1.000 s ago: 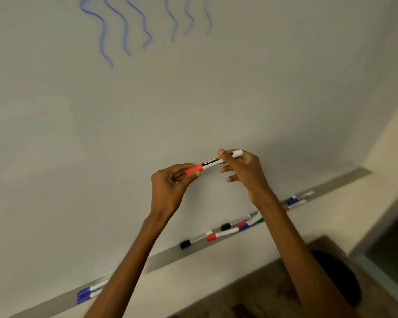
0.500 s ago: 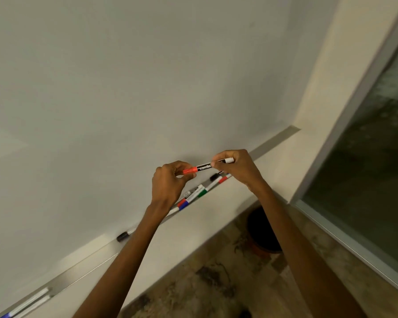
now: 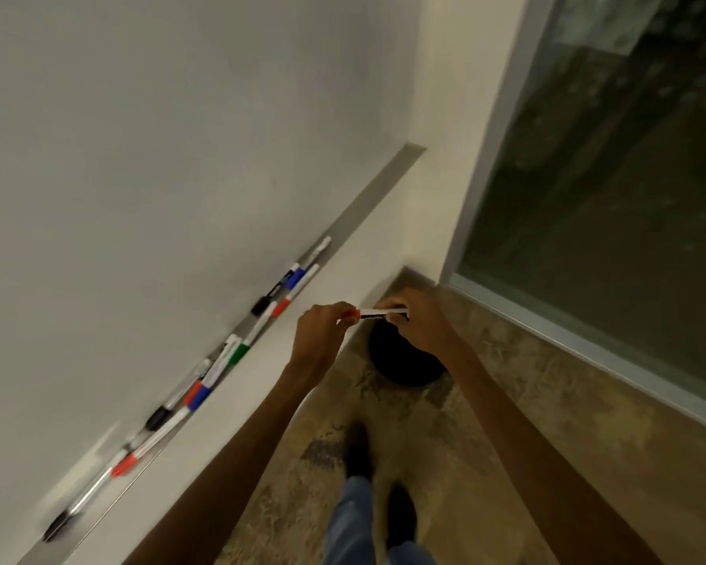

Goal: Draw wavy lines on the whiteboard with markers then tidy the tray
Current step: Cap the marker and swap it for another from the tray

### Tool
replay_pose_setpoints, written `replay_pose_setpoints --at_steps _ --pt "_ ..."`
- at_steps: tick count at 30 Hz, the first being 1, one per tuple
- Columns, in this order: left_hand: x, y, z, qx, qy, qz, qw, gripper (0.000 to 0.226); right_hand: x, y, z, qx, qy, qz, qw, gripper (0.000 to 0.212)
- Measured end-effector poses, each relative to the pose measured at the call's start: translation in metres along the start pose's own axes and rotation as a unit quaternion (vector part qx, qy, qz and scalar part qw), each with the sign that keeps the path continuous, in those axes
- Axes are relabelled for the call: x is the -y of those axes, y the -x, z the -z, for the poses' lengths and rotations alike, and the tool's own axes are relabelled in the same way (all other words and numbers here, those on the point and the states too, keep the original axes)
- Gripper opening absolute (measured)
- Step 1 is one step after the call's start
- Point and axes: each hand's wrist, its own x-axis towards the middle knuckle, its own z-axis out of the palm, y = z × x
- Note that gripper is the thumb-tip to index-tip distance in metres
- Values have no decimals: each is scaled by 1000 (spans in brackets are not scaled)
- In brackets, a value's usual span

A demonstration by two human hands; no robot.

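Both hands hold one red-capped marker [image 3: 378,314] level in front of me. My left hand [image 3: 323,332] pinches the red cap end; my right hand [image 3: 414,320] grips the white barrel end. The whiteboard [image 3: 160,136] fills the upper left, and no drawn lines show on it in this view. Its grey tray [image 3: 367,197] runs diagonally along the board's lower edge and carries several markers [image 3: 221,364] with black, red, blue and green caps, lying loosely end to end and overlapping. The held marker is off to the right of the tray, over the floor.
A round black bin [image 3: 404,360] stands on the mottled floor directly under my hands, by the wall corner. A dark glass panel [image 3: 608,177] with a pale frame takes up the right side. My jeans and dark shoes [image 3: 359,450] show below.
The view has swung down and to the right, so the blue wavy lines have left the frame. Both hands, still on the red marker, have dropped from the board to above the black bin.
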Motion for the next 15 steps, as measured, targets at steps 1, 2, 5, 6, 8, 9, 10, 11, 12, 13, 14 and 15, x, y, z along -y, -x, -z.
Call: replay_pose_setpoints --at_steps 1,2,5,6,8,9,10,11,12,13,14,15 --pt "4 -11 -20 18 4 1 1000 12 -23 -5 -6 10 4 -23 1000 15" --pt "8 -21 -39 38 9 5 999 14 -44 -10 -12 24 14 -51 998 18" --pt "27 -51 -94 93 34 16 995 18 -104 -27 -36 22 24 -103 994 22" --pt "35 -61 -110 106 38 18 993 19 -121 -34 -44 25 23 -119 992 22" --pt "51 -81 -141 125 48 19 991 19 -151 -51 -58 44 24 -142 989 22" --pt "62 -90 -157 134 55 21 989 19 -165 -58 -65 57 24 -155 986 22" --pt "69 -99 -170 142 59 26 988 19 -178 -65 -71 68 26 -168 983 23" --pt "75 -107 -182 152 57 34 986 19 -189 -71 -77 72 27 -180 981 23" --pt "81 -115 -193 162 54 42 984 20 -198 -77 -82 67 24 -192 979 23" --pt "84 -122 -202 170 57 47 983 23 -207 -81 -86 56 18 -203 977 23" --pt "88 -129 -211 176 61 49 981 26 -215 -86 -90 47 13 -214 976 23" --pt "91 -136 -220 184 62 47 980 29 -223 -90 -94 41 7 -223 974 23"
